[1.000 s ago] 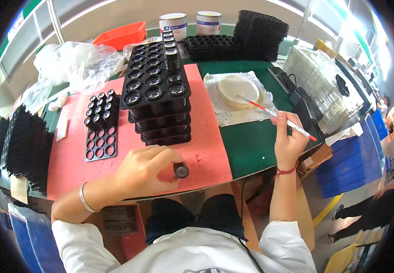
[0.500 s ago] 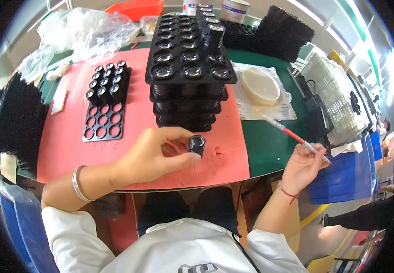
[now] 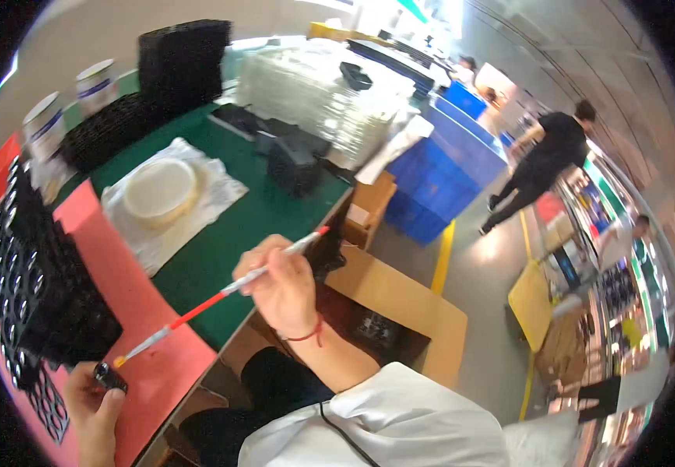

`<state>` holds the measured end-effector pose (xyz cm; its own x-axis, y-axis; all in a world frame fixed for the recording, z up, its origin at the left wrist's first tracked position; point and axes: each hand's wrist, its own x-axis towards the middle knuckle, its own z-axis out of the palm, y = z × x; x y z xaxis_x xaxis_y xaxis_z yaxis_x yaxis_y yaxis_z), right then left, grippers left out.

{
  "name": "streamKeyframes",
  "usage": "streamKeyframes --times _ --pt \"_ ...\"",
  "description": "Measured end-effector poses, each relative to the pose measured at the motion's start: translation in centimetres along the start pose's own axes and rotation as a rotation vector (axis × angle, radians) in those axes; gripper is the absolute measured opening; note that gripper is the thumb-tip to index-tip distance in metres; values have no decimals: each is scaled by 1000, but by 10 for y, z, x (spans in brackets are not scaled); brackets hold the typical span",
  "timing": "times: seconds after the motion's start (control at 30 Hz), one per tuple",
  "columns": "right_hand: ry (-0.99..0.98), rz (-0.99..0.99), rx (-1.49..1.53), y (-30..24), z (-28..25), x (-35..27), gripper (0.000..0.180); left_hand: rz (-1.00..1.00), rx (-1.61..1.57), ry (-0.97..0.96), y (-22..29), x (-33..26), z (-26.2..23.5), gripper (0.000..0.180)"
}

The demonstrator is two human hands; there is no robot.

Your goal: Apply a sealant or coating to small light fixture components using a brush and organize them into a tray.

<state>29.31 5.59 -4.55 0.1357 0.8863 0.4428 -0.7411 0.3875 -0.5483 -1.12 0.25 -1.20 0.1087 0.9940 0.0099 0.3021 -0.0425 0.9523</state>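
Note:
My left hand (image 3: 91, 409) pinches a small black cylindrical part with a glossy end (image 3: 110, 377) over the pink mat (image 3: 168, 366). In my right hand (image 3: 279, 284) is a thin red-and-silver paintbrush (image 3: 201, 309), slanting down to the left. Its yellowish tip is right beside the black part; whether they touch I cannot tell. Behind my left hand rises a stack of black trays (image 3: 65, 300) with glossy round pieces on top. A black tray with round holes (image 3: 46, 409) lies partly hidden. Farther off, a round whitish dish (image 3: 160, 189) rests on a crumpled sheet (image 3: 225, 189).
White cans (image 3: 96, 87) and black mesh material (image 3: 184, 66) stand at the back. Clear plastic trays (image 3: 306, 89) are piled behind a black device (image 3: 295, 162). On my right are a cardboard box (image 3: 400, 292), blue crates (image 3: 442, 175) and a person in black (image 3: 544, 156) walking.
The view has swung to the right. The brush tip has come from near the dish to beside the black part. Both hands keep their hold.

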Motion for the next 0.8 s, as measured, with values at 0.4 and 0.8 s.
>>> streamKeyframes --times 0.4,0.8 --pt "-34 -72 -40 -21 -15 -3 18 -35 -186 -57 21 19 28 21" --pt "2 -48 -5 -1 -13 5 22 1 -47 23 -1 13 17 30"
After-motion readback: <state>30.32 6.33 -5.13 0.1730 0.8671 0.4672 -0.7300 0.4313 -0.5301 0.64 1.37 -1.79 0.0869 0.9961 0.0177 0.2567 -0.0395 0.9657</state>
